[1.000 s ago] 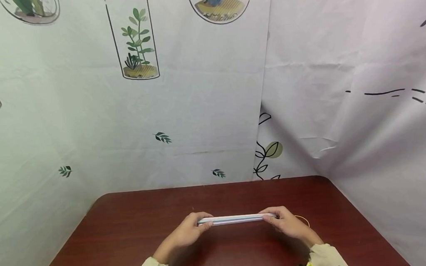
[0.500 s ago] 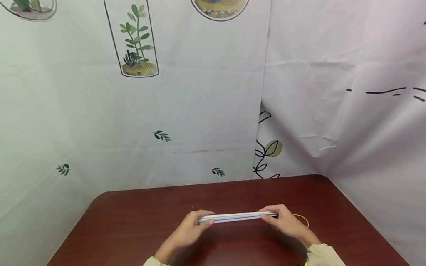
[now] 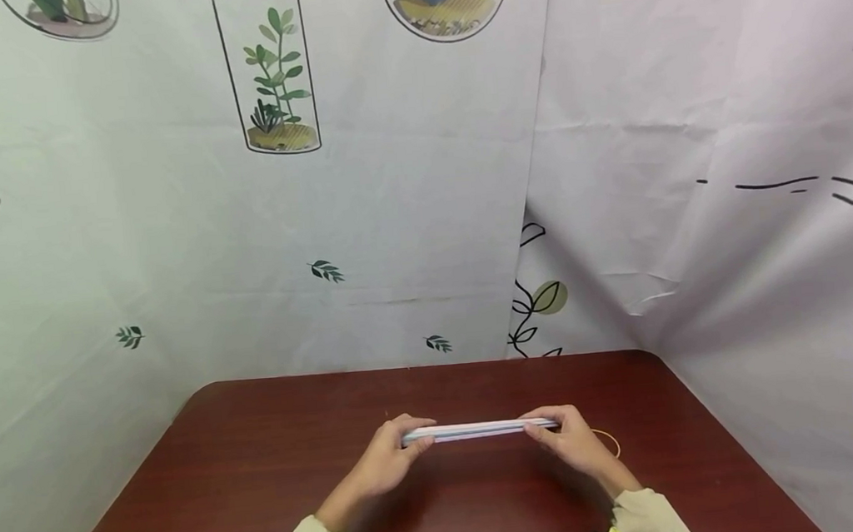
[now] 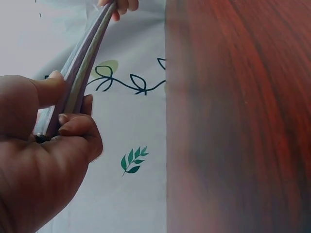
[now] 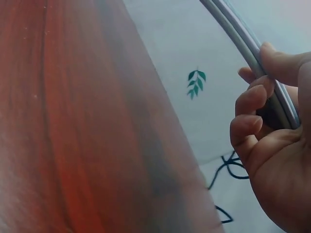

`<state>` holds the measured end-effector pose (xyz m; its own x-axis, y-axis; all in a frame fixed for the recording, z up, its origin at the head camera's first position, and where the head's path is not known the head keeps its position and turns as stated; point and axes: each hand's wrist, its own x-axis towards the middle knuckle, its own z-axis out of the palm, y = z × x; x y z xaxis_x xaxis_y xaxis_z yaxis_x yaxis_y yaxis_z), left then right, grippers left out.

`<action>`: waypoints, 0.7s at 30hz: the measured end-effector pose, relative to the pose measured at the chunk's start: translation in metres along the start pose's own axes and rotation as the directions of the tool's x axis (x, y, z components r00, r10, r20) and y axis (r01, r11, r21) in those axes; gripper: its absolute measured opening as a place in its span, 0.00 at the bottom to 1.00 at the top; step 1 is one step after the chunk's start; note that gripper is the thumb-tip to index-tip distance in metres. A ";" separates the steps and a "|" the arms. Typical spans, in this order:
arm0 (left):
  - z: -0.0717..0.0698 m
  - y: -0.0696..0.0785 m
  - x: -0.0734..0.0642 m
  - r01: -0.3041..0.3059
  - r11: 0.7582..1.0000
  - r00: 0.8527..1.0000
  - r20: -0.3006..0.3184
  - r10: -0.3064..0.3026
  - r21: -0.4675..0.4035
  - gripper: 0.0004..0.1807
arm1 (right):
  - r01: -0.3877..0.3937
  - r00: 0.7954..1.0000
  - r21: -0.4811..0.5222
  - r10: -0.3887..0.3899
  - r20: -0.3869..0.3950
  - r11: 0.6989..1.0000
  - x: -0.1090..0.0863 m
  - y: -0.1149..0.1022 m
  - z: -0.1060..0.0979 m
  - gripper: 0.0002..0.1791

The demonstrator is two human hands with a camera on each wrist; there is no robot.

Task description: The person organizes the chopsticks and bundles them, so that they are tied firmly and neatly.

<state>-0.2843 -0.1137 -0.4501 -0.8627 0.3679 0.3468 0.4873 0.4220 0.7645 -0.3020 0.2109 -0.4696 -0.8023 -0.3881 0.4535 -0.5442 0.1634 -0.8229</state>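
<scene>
A thin, flat stack of pale layers (image 3: 477, 431) is held edge-on above the table; what kind of thing it is cannot be told. My left hand (image 3: 383, 460) grips its left end, thumb on the near side and fingers beyond. At the opposite end, my right hand (image 3: 574, 445) pinches the stack likewise. In the left wrist view, the layered edge (image 4: 83, 73) shows purple and pale green-grey bands between thumb and curled fingers. Similar layers (image 5: 243, 41) pass through the right hand's grasp in the right wrist view.
A dark red-brown wooden table (image 3: 274, 428) lies beneath the hands. Behind it hangs a pale curtain (image 3: 406, 201) printed with plants. A thin yellow loop (image 3: 615, 438) shows just right of my right hand; what it belongs to is unclear.
Both hands have risen slightly in the head view with the stack, which has shifted a little to the right. The grip at each end stays the same.
</scene>
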 end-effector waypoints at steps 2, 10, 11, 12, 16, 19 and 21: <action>0.001 0.001 0.000 -0.002 1.000 1.000 -0.002 0.002 -0.019 0.14 | 0.022 0.999 -0.071 -0.025 -0.037 0.997 0.001 -0.003 -0.001 0.08; -0.001 0.011 -0.001 -0.015 0.997 0.999 -0.048 0.011 -0.076 0.12 | 0.153 0.975 -0.595 -0.219 -0.040 0.789 0.003 -0.021 0.000 0.04; -0.001 0.012 -0.001 -0.012 0.997 0.998 -0.056 0.007 -0.083 0.12 | 0.169 0.968 -0.669 -0.250 -0.026 0.723 0.003 -0.024 0.002 0.03; -0.001 0.014 -0.001 -0.006 0.996 0.998 -0.062 0.000 -0.085 0.12 | 0.182 0.960 -0.731 -0.279 -0.013 0.658 0.004 -0.026 0.003 0.03; 0.000 0.022 -0.002 0.016 0.994 0.996 -0.089 -0.026 -0.109 0.12 | 0.203 0.918 -0.902 -0.395 0.039 0.382 0.006 -0.034 0.012 0.19; 0.002 0.028 -0.002 0.023 0.991 0.993 -0.109 -0.038 -0.135 0.12 | 0.199 0.878 -0.943 -0.475 0.050 0.269 0.009 -0.037 0.023 0.31; 0.003 0.032 -0.003 0.027 0.985 0.991 -0.124 -0.048 -0.171 0.11 | 0.190 0.855 -0.952 -0.518 0.041 0.239 0.011 -0.040 0.031 0.36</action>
<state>-0.2660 -0.0991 -0.4286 -0.8954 0.2418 0.3739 0.4337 0.2834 0.8553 -0.2817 0.1725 -0.4424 -0.3938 -0.4531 0.7998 -0.5159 0.8291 0.2156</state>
